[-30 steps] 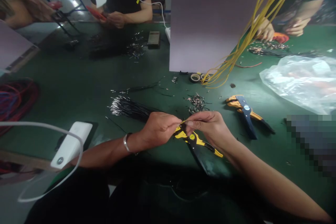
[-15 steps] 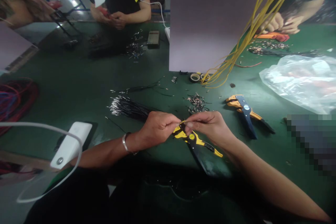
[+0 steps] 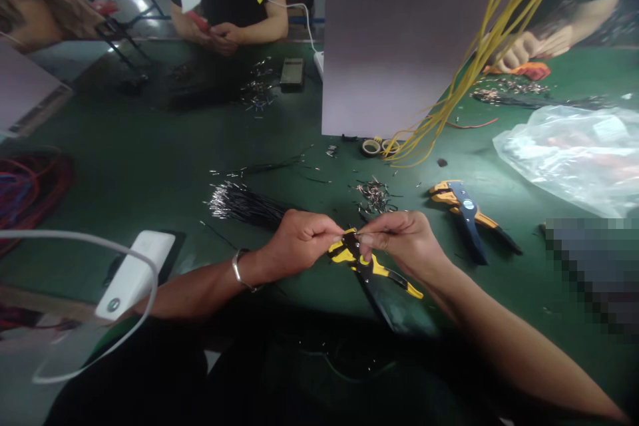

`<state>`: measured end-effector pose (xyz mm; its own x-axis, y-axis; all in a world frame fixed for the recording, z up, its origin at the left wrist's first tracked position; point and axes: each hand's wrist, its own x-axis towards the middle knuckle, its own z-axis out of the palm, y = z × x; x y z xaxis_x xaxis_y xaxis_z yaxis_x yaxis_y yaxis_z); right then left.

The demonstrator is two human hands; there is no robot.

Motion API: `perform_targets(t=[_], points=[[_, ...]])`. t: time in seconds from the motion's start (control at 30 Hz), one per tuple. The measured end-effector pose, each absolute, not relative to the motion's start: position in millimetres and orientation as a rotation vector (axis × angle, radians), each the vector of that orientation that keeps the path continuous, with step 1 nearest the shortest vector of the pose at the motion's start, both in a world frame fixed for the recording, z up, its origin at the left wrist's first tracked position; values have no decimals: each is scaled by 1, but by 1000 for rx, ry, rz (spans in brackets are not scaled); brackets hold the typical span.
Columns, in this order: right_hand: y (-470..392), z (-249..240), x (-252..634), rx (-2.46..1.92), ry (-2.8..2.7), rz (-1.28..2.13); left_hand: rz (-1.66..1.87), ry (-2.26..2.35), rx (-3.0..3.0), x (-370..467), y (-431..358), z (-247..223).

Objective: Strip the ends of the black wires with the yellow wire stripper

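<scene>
The yellow-and-black pliers [image 3: 367, 267] lie on the worktop [image 3: 174, 140] just beneath the nearly meeting fingers of the left hand [image 3: 305, 243] and right hand [image 3: 402, 237], both pinched closed, anything between them too small to tell.

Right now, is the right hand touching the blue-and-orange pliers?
Apart. The head view shows a strip of green table between the right hand and the blue-and-orange pliers.

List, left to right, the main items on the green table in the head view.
Red and blue wires, white device, black wire bundle, yellow-black pliers, orange-blue pliers, clear plastic bag.
</scene>
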<state>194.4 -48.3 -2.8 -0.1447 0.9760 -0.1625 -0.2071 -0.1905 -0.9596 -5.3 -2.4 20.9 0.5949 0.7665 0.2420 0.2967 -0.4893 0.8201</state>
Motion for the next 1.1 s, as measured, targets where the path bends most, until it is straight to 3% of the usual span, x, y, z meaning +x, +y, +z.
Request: perform_targets(t=[1.1], points=[[-41, 3, 193, -1111, -853, 1567, 660, 998, 1811, -4, 4, 29]])
